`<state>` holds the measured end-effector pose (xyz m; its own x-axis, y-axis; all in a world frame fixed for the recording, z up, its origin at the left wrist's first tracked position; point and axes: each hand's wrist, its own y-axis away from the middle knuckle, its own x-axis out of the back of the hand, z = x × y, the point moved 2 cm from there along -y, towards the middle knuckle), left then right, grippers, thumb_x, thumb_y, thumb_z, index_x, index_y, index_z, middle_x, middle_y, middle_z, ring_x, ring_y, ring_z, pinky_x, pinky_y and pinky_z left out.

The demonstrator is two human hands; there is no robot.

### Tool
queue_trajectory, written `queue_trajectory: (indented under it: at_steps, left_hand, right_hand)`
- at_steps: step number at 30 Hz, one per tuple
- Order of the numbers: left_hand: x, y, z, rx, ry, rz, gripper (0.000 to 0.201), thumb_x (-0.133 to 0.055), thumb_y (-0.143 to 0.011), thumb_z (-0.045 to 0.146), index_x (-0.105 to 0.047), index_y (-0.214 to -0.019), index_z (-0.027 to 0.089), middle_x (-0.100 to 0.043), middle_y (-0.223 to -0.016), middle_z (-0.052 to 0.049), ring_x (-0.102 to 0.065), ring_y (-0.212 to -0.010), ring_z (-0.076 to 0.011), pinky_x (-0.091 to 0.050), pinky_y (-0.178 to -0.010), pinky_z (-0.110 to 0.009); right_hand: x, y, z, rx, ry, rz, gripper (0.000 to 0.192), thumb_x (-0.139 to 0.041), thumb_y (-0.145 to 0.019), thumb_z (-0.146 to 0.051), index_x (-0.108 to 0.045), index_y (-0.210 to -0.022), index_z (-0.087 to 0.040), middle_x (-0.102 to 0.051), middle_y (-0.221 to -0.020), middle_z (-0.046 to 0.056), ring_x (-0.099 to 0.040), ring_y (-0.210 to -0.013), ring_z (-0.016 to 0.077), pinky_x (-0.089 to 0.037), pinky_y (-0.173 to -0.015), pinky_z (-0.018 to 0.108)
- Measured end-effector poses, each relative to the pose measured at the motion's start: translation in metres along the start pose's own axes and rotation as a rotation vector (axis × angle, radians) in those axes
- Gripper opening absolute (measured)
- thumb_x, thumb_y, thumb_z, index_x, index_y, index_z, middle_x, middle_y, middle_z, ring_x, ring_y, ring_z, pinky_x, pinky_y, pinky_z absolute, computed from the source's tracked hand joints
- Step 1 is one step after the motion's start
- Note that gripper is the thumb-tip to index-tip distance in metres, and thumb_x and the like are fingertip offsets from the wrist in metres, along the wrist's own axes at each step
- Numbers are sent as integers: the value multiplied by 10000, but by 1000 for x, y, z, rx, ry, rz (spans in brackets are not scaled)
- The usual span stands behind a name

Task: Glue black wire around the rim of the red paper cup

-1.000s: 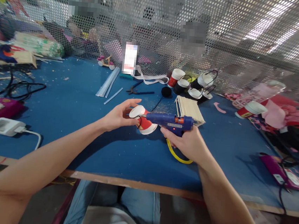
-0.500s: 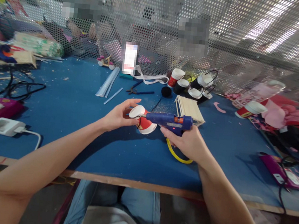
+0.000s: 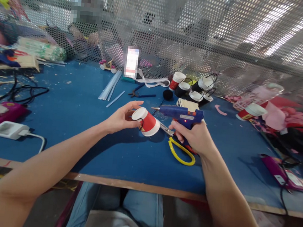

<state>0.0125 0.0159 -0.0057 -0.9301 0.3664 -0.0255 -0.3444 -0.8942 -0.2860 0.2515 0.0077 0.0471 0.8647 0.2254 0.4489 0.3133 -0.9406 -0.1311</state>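
Observation:
Tilted on its side, a red and white paper cup (image 3: 149,124) is held at its left end by my left hand (image 3: 123,117), fingers and thumb closed around it. A short black cord curves over the cup near my thumb. My right hand (image 3: 188,133) grips a blue hot glue gun (image 3: 179,113), its red light on and its nozzle pointing left, just above and apart from the cup. Scissors with yellow handles (image 3: 181,155) lie under my right hand, partly hidden by it. Behind the glue gun sits a bundle of wooden sticks (image 3: 187,103), partly covered.
Several cups with black cord handles (image 3: 182,89) stand at the back, beside a black ball of cord (image 3: 168,94). Pliers (image 3: 142,94) and clear glue sticks (image 3: 110,84) lie left of them. Purple power strips (image 3: 6,117) sit at both sides. A perforated metal screen (image 3: 159,32) closes off the back.
My right hand has drawn the glue gun back and up to the right, its nozzle now off the cup. More of the scissors shows. My left hand still holds the cup in place.

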Motion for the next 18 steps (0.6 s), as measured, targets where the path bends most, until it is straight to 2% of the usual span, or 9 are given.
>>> queue_trajectory:
  at_steps: [2, 4, 7, 9, 10, 12, 16, 18]
  left_hand:
    - [-1, 0, 1, 4, 0, 7, 644, -701, -666, 214, -418, -1243, 258, -496, -1133, -68, -536, -977, -178, -494, -774, -302]
    - [-1, 0, 3, 6, -6, 14, 639, -698, -664, 200, -420, -1238, 246, -489, -1137, -73, -533, -987, -178, -490, -781, -297]
    - [-1, 1, 5, 14, -34, 27, 633, -692, -667, 197, -417, -1237, 228, -484, -1146, -83, -527, -1007, -181, -483, -802, -299]
    - [0, 1, 5, 16, -64, 36, 637, -689, -671, 211, -410, -1243, 220, -488, -1146, -86, -524, -1021, -185, -478, -824, -309]
    - [0, 1, 4, 13, -84, 36, 641, -689, -671, 221, -406, -1247, 219, -492, -1146, -87, -525, -1023, -186, -476, -833, -317]
    - [1, 1, 3, 1, -140, 30, 651, -687, -673, 244, -400, -1256, 218, -501, -1142, -87, -534, -1010, -186, -470, -848, -333]
    - [2, 3, 3, -9, -269, -11, 636, -672, -681, 274, -411, -1259, 224, -525, -1118, -78, -552, -974, -183, -456, -871, -360]
    - [2, 3, 5, -16, -303, -28, 630, -669, -681, 281, -421, -1258, 225, -538, -1095, -74, -554, -964, -185, -455, -867, -365]
  right_hand:
    - [2, -4, 3, -13, -76, 8, 246, -606, -762, -384, -600, -777, -138, -486, -442, -47, -426, -381, 74, -373, -420, 231]
    - [6, -9, 6, -31, -112, 58, 226, -640, -729, -357, -580, -727, -139, -477, -438, -53, -420, -380, 68, -368, -419, 225]
    - [19, -20, 17, -33, -130, 238, 228, -702, -647, -323, -553, -657, -150, -526, -499, -36, -475, -441, 81, -408, -468, 232]
    - [33, -28, 30, -43, -118, 385, 265, -714, -615, -342, -591, -754, -153, -611, -629, 0, -556, -542, 123, -458, -544, 268]
    - [41, -32, 38, -67, -65, 448, 295, -698, -626, -373, -604, -797, -151, -641, -692, 27, -587, -592, 149, -470, -572, 290]
    - [58, -39, 53, -115, 173, 581, 316, -629, -681, -441, -612, -762, -136, -656, -713, 76, -611, -636, 190, -469, -596, 318]
    - [80, -51, 70, -236, 711, 573, 403, -489, -778, -477, -633, -744, -102, -661, -723, 161, -629, -753, 277, -452, -692, 372]
    - [84, -54, 73, -272, 824, 594, 443, -500, -765, -493, -644, -834, -79, -666, -790, 185, -620, -825, 303, -440, -733, 381]
